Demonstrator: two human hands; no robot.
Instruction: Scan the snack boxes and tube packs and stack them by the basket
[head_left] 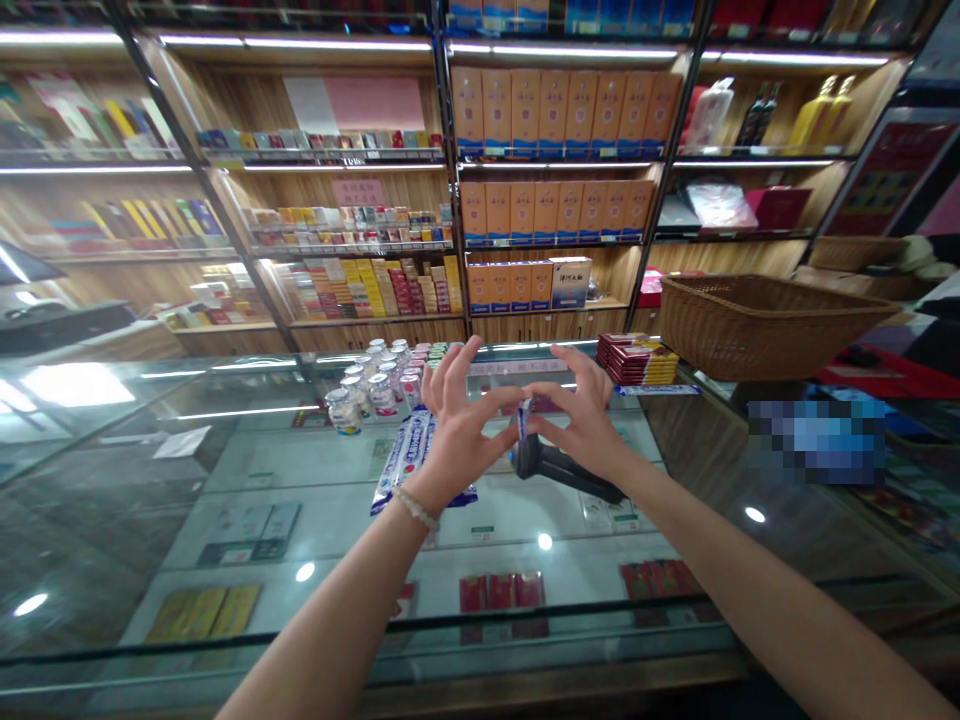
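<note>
Both my hands are raised over a glass counter (225, 470). My left hand (457, 420) and my right hand (585, 415) meet in the middle and pinch a small blue-and-white packet (521, 420) between thumbs and forefingers, the other fingers spread. A bead bracelet (416, 508) circles my left wrist. Right under the hands lies a black handheld scanner (562, 468) on the glass. A long blue-and-white candy strip (405, 455) lies beside my left wrist.
Several small white bottles (371, 385) stand at the counter's back. A stack of red boxes (637, 358) and a large wicker basket (757, 325) sit to the right. Shelves of orange boxes (555, 110) and cigarette packs (360, 285) fill the wall behind.
</note>
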